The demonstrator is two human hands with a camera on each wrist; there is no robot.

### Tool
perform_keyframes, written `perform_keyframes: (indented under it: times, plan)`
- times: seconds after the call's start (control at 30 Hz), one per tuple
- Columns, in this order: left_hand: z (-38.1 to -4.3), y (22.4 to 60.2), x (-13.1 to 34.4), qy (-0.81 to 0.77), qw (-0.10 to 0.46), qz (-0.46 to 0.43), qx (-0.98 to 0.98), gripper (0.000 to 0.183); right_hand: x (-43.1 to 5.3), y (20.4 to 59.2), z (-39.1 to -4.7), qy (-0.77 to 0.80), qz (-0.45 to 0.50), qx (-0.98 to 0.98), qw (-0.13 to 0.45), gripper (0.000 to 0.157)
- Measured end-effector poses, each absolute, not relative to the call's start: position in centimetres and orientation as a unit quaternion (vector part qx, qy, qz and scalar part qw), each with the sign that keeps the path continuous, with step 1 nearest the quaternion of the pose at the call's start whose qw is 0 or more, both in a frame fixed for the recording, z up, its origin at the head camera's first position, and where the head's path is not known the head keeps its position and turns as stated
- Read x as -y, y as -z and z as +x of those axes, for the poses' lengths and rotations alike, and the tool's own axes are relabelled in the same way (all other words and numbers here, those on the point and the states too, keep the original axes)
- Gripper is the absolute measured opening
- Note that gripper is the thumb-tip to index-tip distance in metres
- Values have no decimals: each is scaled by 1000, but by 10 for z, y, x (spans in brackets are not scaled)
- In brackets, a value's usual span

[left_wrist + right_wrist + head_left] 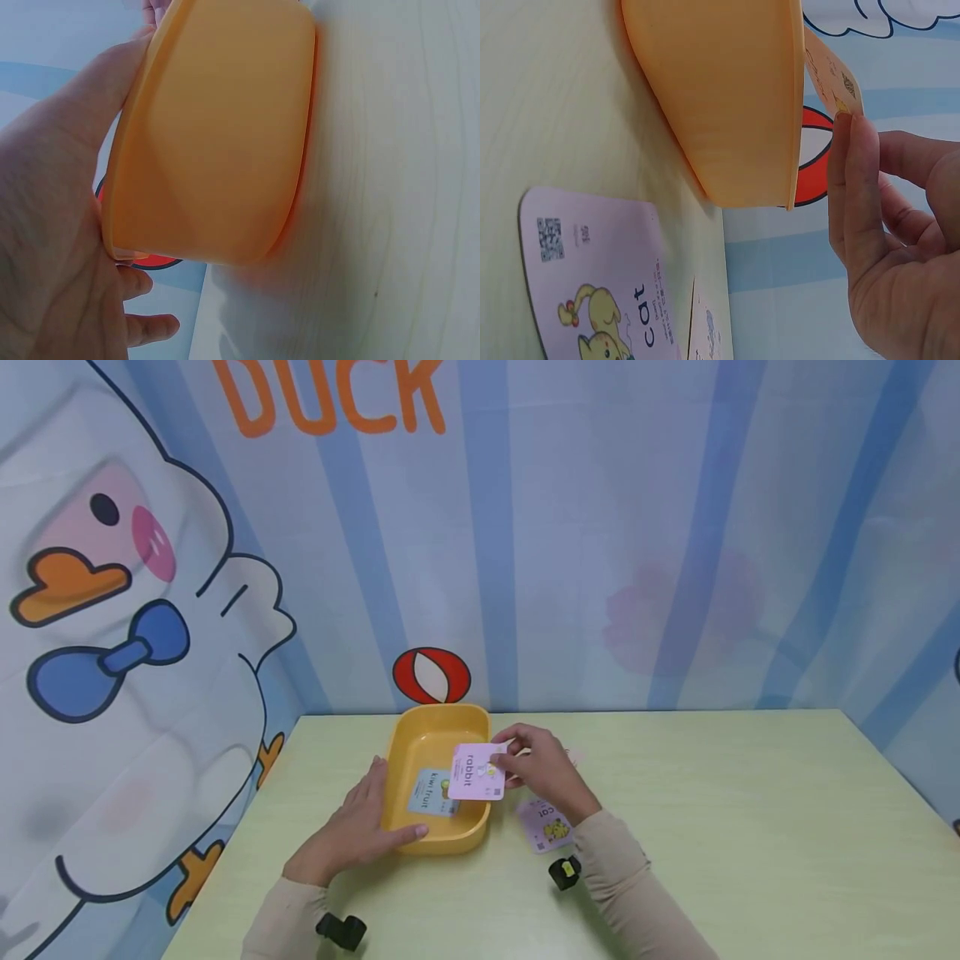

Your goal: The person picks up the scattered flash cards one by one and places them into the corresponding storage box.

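My right hand [536, 764] pinches a pink flash card reading "rabbit" [471, 781] between thumb and fingers, over the right side of a yellow plastic tray [472, 839]. In the right wrist view this card [829, 71] is tilted above the tray's rim. Inside the tray lies a blue "kiwi fruit" card [427, 792], partly covered by the rabbit card in the head view. My left hand [356, 827] rests against the tray's left side, fingers extended along it and thumb over the front rim. A pink "cat" card [600, 247] lies on the table below my right hand.
Another card [706, 326] lies beyond the cat card, mostly hidden behind my right hand in the head view. The pale wooden table [735, 827] extends to the right. A cloth backdrop [570, 568] with a duck print stands behind the table's far edge.
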State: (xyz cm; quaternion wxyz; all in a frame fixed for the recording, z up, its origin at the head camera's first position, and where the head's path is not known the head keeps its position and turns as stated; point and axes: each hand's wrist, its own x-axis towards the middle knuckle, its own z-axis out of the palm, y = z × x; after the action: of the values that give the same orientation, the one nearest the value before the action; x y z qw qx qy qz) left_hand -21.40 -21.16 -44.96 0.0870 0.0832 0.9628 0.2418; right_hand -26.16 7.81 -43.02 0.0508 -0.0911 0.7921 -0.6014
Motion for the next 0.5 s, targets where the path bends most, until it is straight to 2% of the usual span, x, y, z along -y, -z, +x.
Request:
perform_keyframes:
  times: [0.5]
  plan:
    - [-215, 448, 212, -254, 90, 84, -959, 128, -69, 435, -261, 607, -93, -787, 62, 24]
